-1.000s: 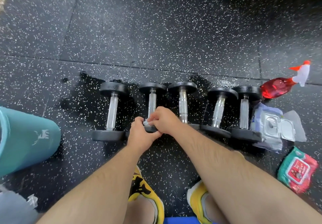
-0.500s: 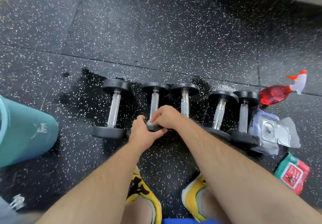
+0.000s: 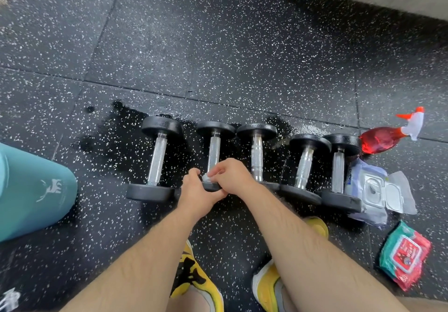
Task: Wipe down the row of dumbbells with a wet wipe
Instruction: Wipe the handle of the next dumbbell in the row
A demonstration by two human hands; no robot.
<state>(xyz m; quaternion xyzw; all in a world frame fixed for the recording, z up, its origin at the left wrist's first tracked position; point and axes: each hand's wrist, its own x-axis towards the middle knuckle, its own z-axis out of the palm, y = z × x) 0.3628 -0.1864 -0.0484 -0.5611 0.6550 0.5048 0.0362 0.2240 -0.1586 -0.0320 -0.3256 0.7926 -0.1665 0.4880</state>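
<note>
Presently gripped: the left hand [image 3: 194, 195] curls round the near head of the second dumbbell [image 3: 214, 146], counted from the left. Its fingers wrap under the black disc and the thumb lies on top.
Right-hand grip: the right hand [image 3: 234, 178] pinches a wet wipe [image 3: 208, 178] between curled fingers and thumb, against the lower end of that dumbbell's knurled handle, just above the near head.
Wipe position: a small white wad between the two hands, touching both; the hands also touch each other.
Row position: the row of dumbbells [image 3: 257, 151], five in all, lies side by side on the speckled floor [image 3: 218, 45], handles pointing away from the person. A wet patch [image 3: 116, 129] darkens the floor under and left of the row.
Hidden: the hands cover most of the gripped near head, the right wrist covers the third dumbbell's near head, and most of the wipe sits inside the grip.
Cut off: a teal bottle [image 3: 34, 190] runs out of view at the left edge.
Writing: the red and green wipe pack [image 3: 404, 256] at lower right appears to read "Wipe" on its label and "80" near its lower edge. The white wipe pack [image 3: 378, 190], just beside the rightmost dumbbell with its flip lid open, carries blue print too small to read. The teal bottle bears a white animal logo.
Nearby: a red spray bottle [image 3: 380, 139] lies on its side beyond the white pack.
</note>
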